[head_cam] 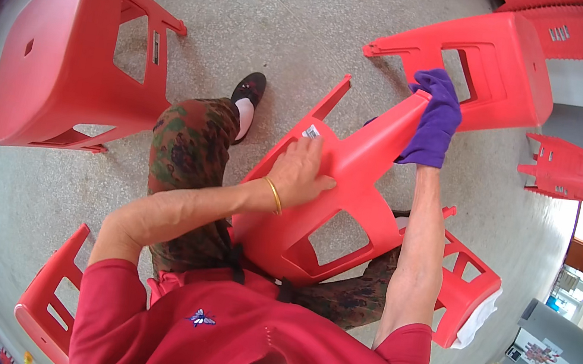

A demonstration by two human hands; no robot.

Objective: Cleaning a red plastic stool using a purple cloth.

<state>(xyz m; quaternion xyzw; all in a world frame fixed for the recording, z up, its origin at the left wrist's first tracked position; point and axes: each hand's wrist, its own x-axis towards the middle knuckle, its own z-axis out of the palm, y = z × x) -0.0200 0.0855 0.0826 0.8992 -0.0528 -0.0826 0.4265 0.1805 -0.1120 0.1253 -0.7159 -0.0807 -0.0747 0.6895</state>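
A red plastic stool (285,226) lies tipped across my lap, its legs pointing away from me. My left hand (301,172) rests with spread fingers on its side, just below a small white label (311,132). A gold bangle circles that wrist. A purple cloth (436,119) covers my right hand (430,115) and wraps against the end of one stool leg. The fingers under the cloth are hidden.
Red stools stand at the left (39,54), upper right (489,70), lower left (48,315) and lower right (470,288), the last with a white cloth (477,320). Stacked red stools (579,35) are at the top right. A grey cabinet (555,346) stands at the right.
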